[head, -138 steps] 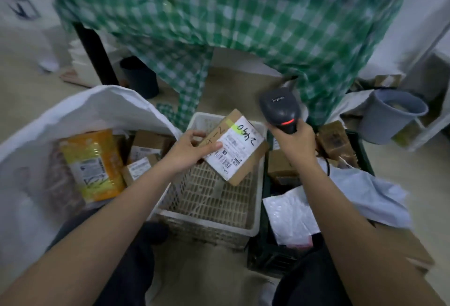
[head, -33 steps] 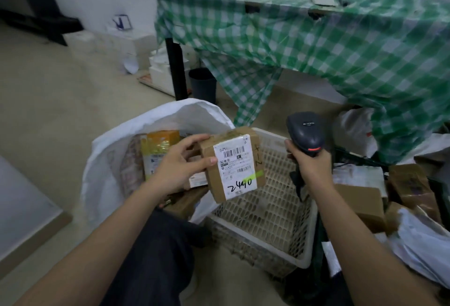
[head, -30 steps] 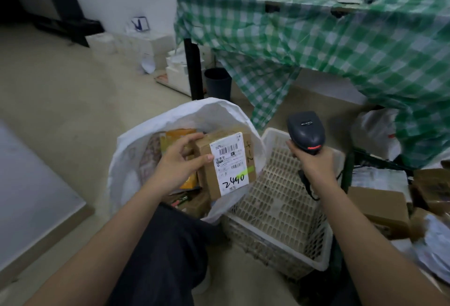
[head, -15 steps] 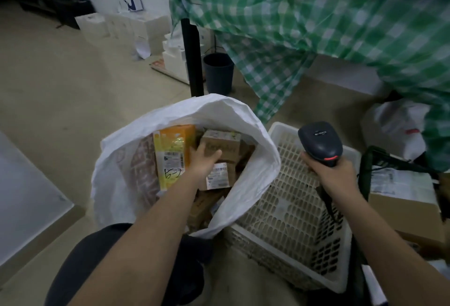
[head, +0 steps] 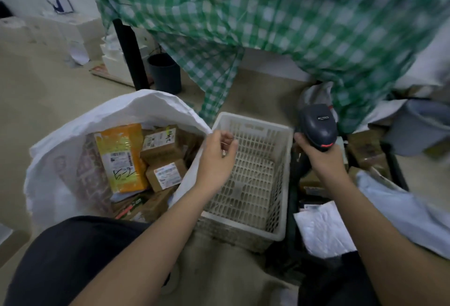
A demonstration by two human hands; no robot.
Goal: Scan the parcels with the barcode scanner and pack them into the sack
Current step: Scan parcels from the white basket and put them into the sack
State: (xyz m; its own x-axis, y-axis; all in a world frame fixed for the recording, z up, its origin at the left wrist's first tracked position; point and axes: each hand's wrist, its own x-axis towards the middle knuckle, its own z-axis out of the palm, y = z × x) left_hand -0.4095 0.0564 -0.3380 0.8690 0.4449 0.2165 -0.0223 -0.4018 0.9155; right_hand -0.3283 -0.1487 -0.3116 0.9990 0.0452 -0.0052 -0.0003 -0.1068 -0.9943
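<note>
At far left on the floor, the white sack stands open with its mouth folded wide, already holding several parcels: an orange packet standing on end, a brown box marked in pen lying beside it at the top of the pile, and another labelled brown box just below. Moving right, the left hand hovers over the near rim of the sack where it meets the white basket; its grip is empty, fingers loosely curled around nothing. The basket's slotted floor shows nothing inside. Right again, the right hand has its grip clamped round the handle of the barcode scanner, head pointing forward and away from the sack. Beyond it lies the unsorted pile of parcels, brown boxes and pale mailers mixed, partly blurred.

The step in hand looks like fetching the next parcel. Best done by sending the free left hand across to the pile, choosing one whose label faces up, then turning that label squarely toward the scanner before pulling the trigger. Keep the scanner low and steady beside the basket so the travel is short, and drop the scanned box flat into the sack.
</note>
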